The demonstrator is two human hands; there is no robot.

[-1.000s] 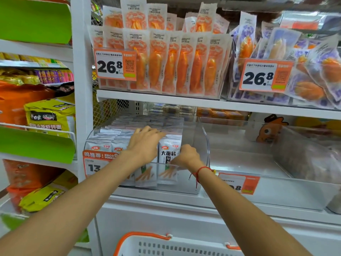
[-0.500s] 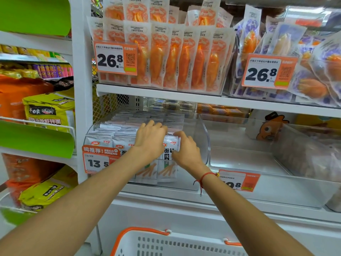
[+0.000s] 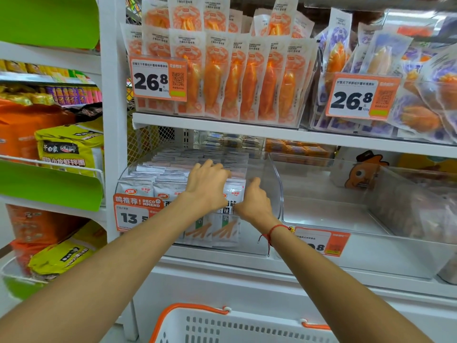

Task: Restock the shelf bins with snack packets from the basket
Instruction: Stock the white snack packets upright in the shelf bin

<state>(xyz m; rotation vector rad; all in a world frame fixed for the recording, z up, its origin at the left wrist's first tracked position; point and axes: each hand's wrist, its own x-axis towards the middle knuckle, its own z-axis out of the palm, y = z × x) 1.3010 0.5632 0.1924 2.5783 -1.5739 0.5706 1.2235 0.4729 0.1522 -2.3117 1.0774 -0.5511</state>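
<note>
Both my hands are inside the clear shelf bin (image 3: 274, 189), so I judge I am at the seating step: packets are in and I am squaring up the front row. My left hand (image 3: 207, 186) lies over the tops of the front snack packets (image 3: 222, 231), fingers stretched forward and only lightly bent, pressing down on them rather than gripping. My right hand (image 3: 254, 201) is just to the right of it, its fingers curled against the edge of the rightmost white packet; whether it pinches that packet or only nudges it I cannot tell, since my fingertips are hidden behind the hand. Beyond my fingers, rows of the same packets run to the back of the bin, and the space between my right hand and the bin's curved wall looks unfilled. The basket (image 3: 222, 325) sits well below my wrists at the bottom of view, only its white rim and orange handle showing, so I cannot see what it holds. Next, I think, I should let go, draw both hands out over the bin's front lip without dragging packets along, and reach down into the basket for more to fill that gap on the right.
</note>
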